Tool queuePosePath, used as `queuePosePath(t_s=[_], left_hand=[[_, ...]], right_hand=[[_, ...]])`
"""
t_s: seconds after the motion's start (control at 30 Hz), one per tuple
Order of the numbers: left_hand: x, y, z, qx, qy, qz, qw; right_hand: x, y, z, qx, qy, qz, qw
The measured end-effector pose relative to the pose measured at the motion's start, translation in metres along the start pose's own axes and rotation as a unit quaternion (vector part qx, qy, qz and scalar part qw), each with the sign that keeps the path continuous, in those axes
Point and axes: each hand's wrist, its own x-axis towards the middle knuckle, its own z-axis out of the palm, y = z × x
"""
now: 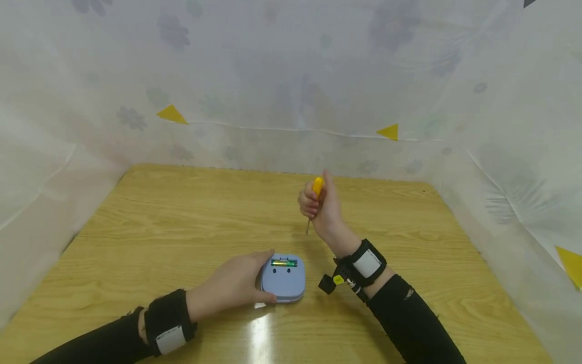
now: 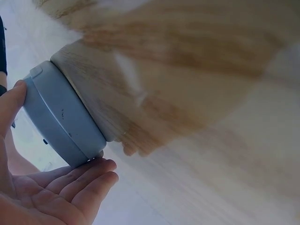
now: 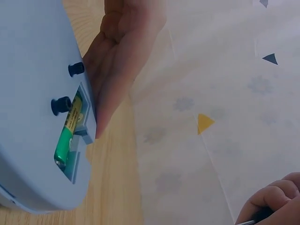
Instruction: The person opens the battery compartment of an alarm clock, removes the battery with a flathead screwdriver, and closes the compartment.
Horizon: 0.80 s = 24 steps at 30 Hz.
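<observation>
A light blue, rounded-square device (image 1: 283, 287) rests on the table with an uncovered battery slot facing up. Inside the slot lies a green and gold battery (image 3: 68, 136); two short black pegs (image 3: 61, 106) stick up beside it. My left hand (image 1: 236, 280) grips the device from its left side, thumb at the near edge and fingers at the far edge. Farther back and to the right, my right hand (image 1: 328, 212) holds a screwdriver (image 1: 317, 187) by its yellow handle above the table. Its thin metal shaft points down, apart from the device.
The wood-grain table (image 1: 204, 202) is bounded at the back and sides by pale floral sheeting (image 1: 273, 65). Yellow triangular markers (image 1: 173, 114) are stuck to the sheeting. A black wrist strap with a small camera (image 1: 327, 284) hangs by my right wrist.
</observation>
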Motion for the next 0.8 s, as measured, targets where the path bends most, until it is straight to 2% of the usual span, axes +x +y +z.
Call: queuePosePath(t_s=[0.3, 0.53, 0.8], left_hand=[[0.0007, -0.0002, 0.0008, 0.005, 0.001, 0.004, 1.0], [0.0009, 0.0, 0.0007, 0.007, 0.004, 0.005, 1.0], [0.001, -0.0005, 0.0009, 0.009, 0.002, 0.006, 0.9999]], right_hand=[[-0.0013, -0.002, -0.0056, 0.036, -0.018, 0.011, 0.999], [-0.0013, 0.0, -0.0054, 0.075, -0.003, 0.02, 0.997], [-0.0043, 0.0006, -0.0096, 0.118, 0.019, -0.002, 0.993]])
